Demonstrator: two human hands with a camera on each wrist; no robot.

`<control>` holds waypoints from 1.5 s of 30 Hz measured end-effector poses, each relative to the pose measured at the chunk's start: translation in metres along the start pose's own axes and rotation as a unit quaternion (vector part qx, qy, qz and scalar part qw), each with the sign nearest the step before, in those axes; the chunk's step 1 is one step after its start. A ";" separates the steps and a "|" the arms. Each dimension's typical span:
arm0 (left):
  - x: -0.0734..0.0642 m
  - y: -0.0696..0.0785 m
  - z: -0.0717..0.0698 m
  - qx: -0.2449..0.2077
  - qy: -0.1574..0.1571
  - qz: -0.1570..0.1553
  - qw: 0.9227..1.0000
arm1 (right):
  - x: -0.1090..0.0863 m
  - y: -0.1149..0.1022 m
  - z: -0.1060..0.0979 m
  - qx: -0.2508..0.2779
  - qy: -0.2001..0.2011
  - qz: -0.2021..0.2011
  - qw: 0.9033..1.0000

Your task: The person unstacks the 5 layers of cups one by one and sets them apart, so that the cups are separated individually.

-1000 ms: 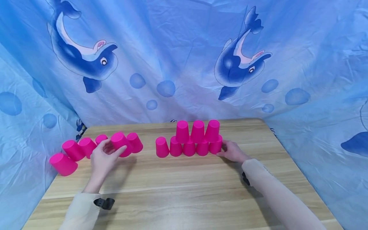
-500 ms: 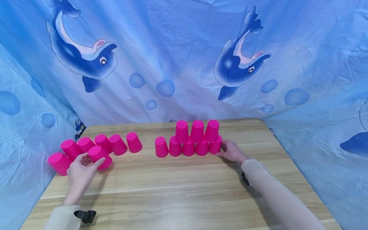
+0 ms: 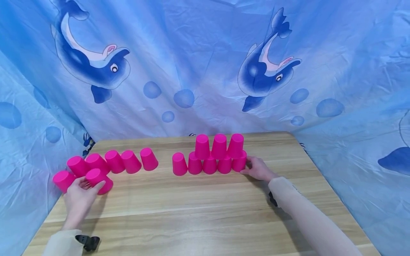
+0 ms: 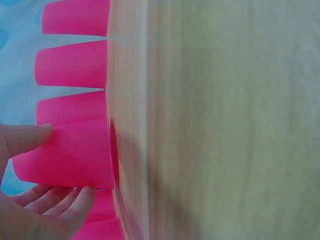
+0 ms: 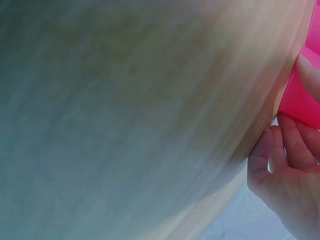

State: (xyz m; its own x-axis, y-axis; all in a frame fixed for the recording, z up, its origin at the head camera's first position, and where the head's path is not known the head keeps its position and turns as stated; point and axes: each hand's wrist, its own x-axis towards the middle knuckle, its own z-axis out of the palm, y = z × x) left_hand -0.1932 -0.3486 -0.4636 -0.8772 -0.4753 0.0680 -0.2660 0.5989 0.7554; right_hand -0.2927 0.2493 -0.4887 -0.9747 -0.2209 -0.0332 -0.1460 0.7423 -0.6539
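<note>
My left hand (image 3: 78, 201) grips an upside-down pink cup (image 3: 100, 182) at the left of the table, thumb on one side and fingers on the other. In the left wrist view, that cup (image 4: 65, 155) has its rim close over the wood, in front of other cups. At the right end of a row of several upturned cups, my right hand (image 3: 260, 168) holds the end cup (image 3: 238, 164) between thumb and fingers. Three more cups, the middle one (image 3: 219, 146) among them, stand on top of this row; its leftmost cup (image 3: 179, 164) carries nothing.
Several loose upturned pink cups stand in a curved line along the back left, including one (image 3: 149, 159) nearest the stacked row and one (image 3: 63, 180) beside my left hand. A blue dolphin-printed curtain (image 3: 205, 71) hangs behind the wooden table (image 3: 205, 213).
My left hand has carried its cup left and toward me, from the right part of the loose line to near its left end. My right hand has stayed at the end cup.
</note>
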 end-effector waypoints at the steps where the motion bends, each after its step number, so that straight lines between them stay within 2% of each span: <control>1: 0.001 -0.001 0.000 0.000 0.001 0.001 1.000 | 0.000 0.000 0.000 0.001 0.000 0.001 1.000; 6: 0.004 -0.005 0.000 0.004 0.009 -0.001 1.000 | -0.002 -0.001 0.001 0.005 -0.001 -0.005 1.000; 15: 0.011 -0.008 -0.003 0.017 0.011 -0.023 1.000 | -0.002 -0.002 0.000 0.003 0.004 -0.014 1.000; 24: 0.018 -0.013 -0.006 0.037 0.033 -0.009 0.999 | -0.002 -0.004 0.000 0.003 0.002 0.000 1.000; 38: 0.024 -0.014 -0.006 0.036 0.033 -0.029 0.998 | -0.001 -0.001 0.000 0.005 -0.001 0.009 1.000; 45: 0.023 -0.014 -0.006 0.040 0.048 -0.010 0.998 | -0.001 -0.001 0.000 -0.001 0.001 0.003 1.000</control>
State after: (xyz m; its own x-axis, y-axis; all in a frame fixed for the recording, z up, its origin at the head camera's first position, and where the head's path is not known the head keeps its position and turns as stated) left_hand -0.2070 -0.3717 -0.4688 -0.8302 -0.5447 0.1188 -0.3174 0.6370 0.7025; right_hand -0.2918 0.2490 -0.4883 -0.9760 -0.2148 -0.0357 -0.1400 0.7446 -0.6526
